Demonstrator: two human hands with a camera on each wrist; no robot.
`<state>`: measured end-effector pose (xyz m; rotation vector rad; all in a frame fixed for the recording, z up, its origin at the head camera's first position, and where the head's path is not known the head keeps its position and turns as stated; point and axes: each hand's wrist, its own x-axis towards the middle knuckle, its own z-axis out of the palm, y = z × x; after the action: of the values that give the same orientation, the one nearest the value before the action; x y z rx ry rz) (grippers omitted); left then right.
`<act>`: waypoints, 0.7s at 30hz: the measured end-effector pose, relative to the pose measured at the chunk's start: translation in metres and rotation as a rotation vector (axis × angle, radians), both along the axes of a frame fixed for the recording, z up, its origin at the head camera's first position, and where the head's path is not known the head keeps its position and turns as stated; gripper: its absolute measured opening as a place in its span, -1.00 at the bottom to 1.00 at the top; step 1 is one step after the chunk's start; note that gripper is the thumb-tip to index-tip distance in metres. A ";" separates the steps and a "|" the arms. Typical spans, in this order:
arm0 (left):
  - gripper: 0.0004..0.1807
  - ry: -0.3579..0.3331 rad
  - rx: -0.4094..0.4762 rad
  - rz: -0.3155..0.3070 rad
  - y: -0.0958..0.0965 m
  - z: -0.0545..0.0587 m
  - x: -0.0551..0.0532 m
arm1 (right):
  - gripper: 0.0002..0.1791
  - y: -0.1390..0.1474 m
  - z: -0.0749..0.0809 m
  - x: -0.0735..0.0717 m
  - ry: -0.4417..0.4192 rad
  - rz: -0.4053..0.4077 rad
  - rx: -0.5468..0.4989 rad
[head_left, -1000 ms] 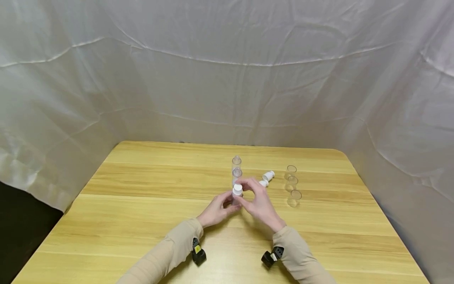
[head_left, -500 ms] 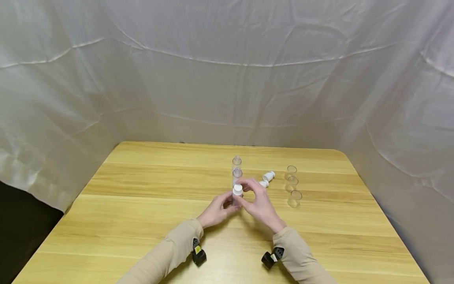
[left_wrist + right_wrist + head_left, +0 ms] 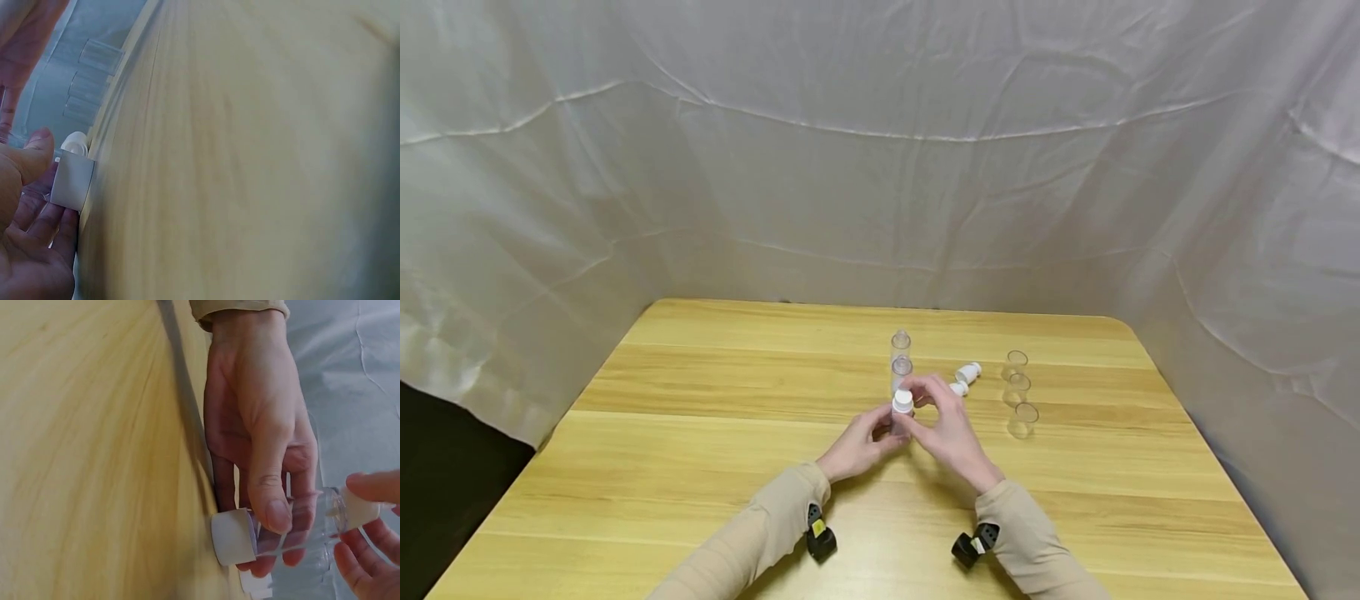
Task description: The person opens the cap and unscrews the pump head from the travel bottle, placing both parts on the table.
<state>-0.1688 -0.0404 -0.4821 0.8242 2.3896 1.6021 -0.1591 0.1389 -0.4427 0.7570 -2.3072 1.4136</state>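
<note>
Near the middle of the table, a small clear bottle point(image 3: 294, 525) stands upright on its white base point(image 3: 74, 180), with a white top point(image 3: 903, 398). My left hand point(image 3: 857, 446) grips the bottle's clear body, thumb on one side and fingers on the other. Higher up, my right hand point(image 3: 951, 429) pinches the white top between thumb and fingers. Fingers hide part of the body. Just behind it are two more clear bottles, a nearer one point(image 3: 902, 371) and a farther one point(image 3: 901, 343), both upright without white tops.
Two white tops lie on their sides beyond my right hand, one white top point(image 3: 968, 372) fully visible, the other white top point(image 3: 958, 388) partly covered. Farther right is a row of clear caps point(image 3: 1018, 386). Grey cloth point(image 3: 880, 192) hangs around the wooden table point(image 3: 700, 492).
</note>
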 end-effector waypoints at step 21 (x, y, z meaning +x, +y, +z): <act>-0.53 -0.005 0.008 -0.005 0.001 -0.002 -0.001 | -0.53 0.001 0.002 0.001 -0.024 0.028 -0.011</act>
<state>-0.1697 -0.0396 -0.4837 0.8264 2.3773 1.6104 -0.1582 0.1403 -0.4403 0.7758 -2.3138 1.4545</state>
